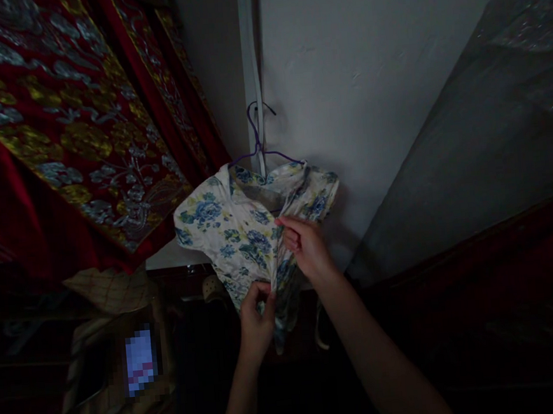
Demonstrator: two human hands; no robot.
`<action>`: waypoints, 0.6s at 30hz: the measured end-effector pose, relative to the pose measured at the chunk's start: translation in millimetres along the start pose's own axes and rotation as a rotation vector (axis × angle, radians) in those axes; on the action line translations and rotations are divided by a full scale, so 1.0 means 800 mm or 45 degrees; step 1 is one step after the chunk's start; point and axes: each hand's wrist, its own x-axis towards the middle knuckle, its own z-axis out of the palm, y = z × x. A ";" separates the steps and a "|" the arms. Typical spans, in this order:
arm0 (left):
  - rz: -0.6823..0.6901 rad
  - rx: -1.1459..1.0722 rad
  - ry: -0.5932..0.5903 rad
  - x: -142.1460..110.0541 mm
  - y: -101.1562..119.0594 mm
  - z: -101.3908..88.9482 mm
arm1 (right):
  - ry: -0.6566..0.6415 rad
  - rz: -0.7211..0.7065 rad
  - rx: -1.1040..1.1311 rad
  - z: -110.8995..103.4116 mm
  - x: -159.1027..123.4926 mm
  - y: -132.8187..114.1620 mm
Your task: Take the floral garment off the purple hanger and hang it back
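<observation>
A short-sleeved white blouse (245, 235) with blue flowers and yellow-green leaves hangs against the wall on a purple hanger (258, 150). Low on its front edge, my left hand (256, 317) pinches the cloth between thumb and fingers. Higher up, near the bottom of the neckline, my right hand (305, 243) grips the same front edge with its fingers curled. The edge runs taut between the two hands. Behind my right hand and forearm, part of the blouse's other side is hidden. Its lower end is lost in shadow.
Red cloth with gold and silver embroidery (84, 139) hangs at the left. A pale strap (254, 55) runs down the wall (342, 68) to the hanger. Lower left are a wooden chair-like frame (72, 357) and a pixelated bright patch. Clear plastic (531, 40) covers something at the right.
</observation>
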 end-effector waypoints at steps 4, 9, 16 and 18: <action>-0.054 -0.086 -0.013 -0.001 -0.011 -0.002 | -0.042 0.058 0.084 0.021 0.030 -0.024; -0.153 -0.161 -0.045 -0.016 -0.019 -0.010 | -0.168 0.143 0.177 0.043 0.047 -0.060; -0.105 -0.049 -0.080 -0.008 -0.005 -0.013 | -0.267 -0.001 0.070 0.056 0.035 -0.066; 0.030 0.021 -0.082 0.018 0.019 -0.018 | -0.259 -0.146 0.011 0.055 0.026 -0.063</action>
